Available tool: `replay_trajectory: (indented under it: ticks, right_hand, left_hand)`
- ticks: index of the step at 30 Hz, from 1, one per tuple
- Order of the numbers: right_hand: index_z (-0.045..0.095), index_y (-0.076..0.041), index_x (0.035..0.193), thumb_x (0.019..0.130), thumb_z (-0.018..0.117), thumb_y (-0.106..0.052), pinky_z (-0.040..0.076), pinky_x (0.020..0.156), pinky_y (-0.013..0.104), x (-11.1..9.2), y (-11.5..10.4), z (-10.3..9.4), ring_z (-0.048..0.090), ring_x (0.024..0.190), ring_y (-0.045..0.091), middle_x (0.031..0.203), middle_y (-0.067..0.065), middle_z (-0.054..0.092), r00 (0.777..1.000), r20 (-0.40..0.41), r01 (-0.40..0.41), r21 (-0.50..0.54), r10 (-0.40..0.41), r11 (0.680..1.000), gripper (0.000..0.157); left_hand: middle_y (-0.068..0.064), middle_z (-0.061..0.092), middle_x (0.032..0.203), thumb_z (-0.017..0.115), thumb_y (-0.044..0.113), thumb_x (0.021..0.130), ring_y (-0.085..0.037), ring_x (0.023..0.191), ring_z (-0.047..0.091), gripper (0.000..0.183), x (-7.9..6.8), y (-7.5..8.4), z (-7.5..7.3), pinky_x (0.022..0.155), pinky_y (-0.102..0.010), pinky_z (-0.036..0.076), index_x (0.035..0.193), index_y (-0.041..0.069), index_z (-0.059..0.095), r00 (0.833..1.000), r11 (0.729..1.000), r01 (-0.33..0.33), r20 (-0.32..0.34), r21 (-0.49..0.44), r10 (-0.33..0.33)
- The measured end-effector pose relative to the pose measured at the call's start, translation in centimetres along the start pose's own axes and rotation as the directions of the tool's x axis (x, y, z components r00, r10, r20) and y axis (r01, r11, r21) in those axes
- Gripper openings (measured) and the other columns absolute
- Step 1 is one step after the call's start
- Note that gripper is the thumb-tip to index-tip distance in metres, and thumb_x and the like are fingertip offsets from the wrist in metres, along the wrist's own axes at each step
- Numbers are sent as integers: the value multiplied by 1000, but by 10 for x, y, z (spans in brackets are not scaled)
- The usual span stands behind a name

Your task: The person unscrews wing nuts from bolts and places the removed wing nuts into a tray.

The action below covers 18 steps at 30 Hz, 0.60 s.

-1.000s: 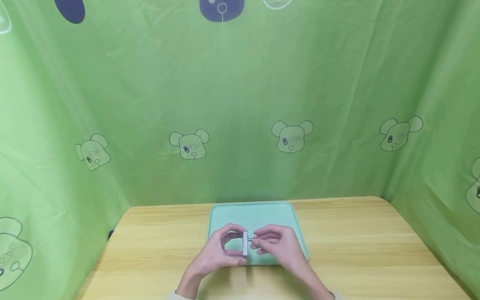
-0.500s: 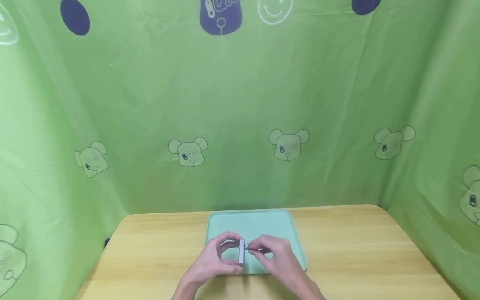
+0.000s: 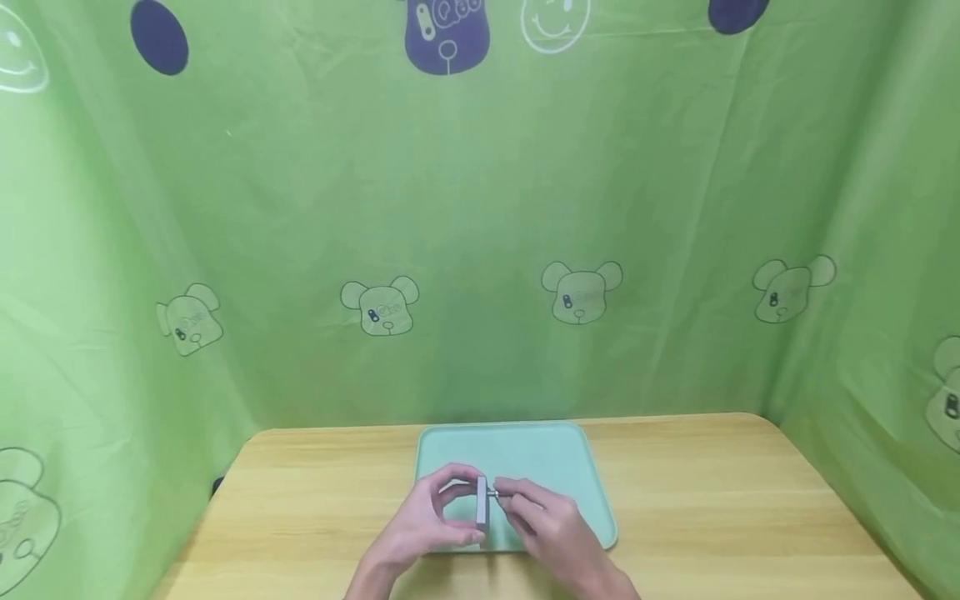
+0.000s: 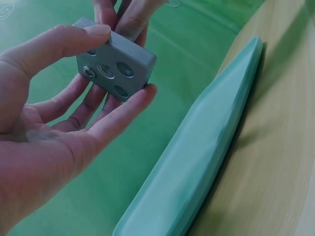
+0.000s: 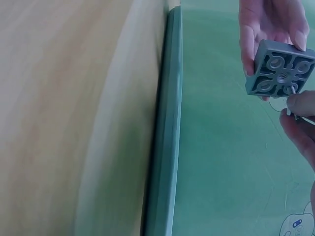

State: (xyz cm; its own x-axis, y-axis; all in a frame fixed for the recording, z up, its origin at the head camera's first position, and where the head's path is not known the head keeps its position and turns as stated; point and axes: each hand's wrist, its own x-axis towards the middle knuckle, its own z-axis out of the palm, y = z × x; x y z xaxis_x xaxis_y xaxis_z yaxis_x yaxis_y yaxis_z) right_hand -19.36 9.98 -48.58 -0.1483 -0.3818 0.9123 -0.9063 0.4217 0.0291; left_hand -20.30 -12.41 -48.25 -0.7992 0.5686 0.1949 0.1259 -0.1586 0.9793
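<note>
A small grey square block (image 3: 482, 502) stands on edge over the tray, its opposite edges gripped between the thumb and fingers of my left hand (image 3: 418, 521). In the left wrist view, the block's smooth face shows several round holes, with a threaded one in the middle. A small bright metal ring or nut (image 4: 89, 72) sits in one corner hole. The right wrist view shows the ribbed other face. There, a thin threaded screw (image 5: 293, 90) stands at a corner hole, pinched by the thumb and fingers of my right hand (image 3: 558, 529); its outer end is partly hidden.
A mint-green tray (image 3: 517, 450) with a low raised rim lies beneath both hands on the light wooden table (image 3: 697, 492). Green cloth (image 3: 480, 183) printed with bear heads hangs behind the table and along both sides.
My right hand's fingers have shifted their pinch on the screw and the hand has turned. My left hand keeps its grip on the block. The head view has tilted up slightly.
</note>
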Motion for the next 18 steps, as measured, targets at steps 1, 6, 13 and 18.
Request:
replay_trajectory:
  ticks: [1,6,13,18]
  right_hand:
    - [70,-3,85,106,55,-13,62,83,21,-1,0,0,76,83,25,100,12,75,1000,3,-11,6,11,1000,28]
    - [74,-7,99,92,76,-11,61,88,23,-1,-2,-5,76,90,23,105,9,76,985,16,-171,98,170,980,8]
    - [75,-6,108,88,80,-8,66,77,31,5,-8,-14,76,90,23,102,8,77,644,193,-738,413,740,534,20]
    - [67,12,116,92,78,-16,66,78,39,8,-5,-20,76,89,32,102,22,75,283,449,-876,480,847,38,39]
  left_hand:
    - [-21,50,140,78,-11,74,-43,133,51,69,0,-1,0,96,-52,60,137,-6,50,1000,1000,0,1,4,0]
    - [-22,50,140,77,-11,73,-47,133,49,70,0,-2,1,95,-51,60,137,-6,50,1000,1000,-9,-5,12,9]
    - [-19,50,139,79,-12,71,-51,135,45,69,2,-2,4,96,-48,60,134,-4,52,999,998,-31,-32,47,32]
    - [-18,51,139,79,-11,72,-48,133,49,68,3,-2,6,98,-47,60,134,-6,51,999,997,-44,-22,68,45]
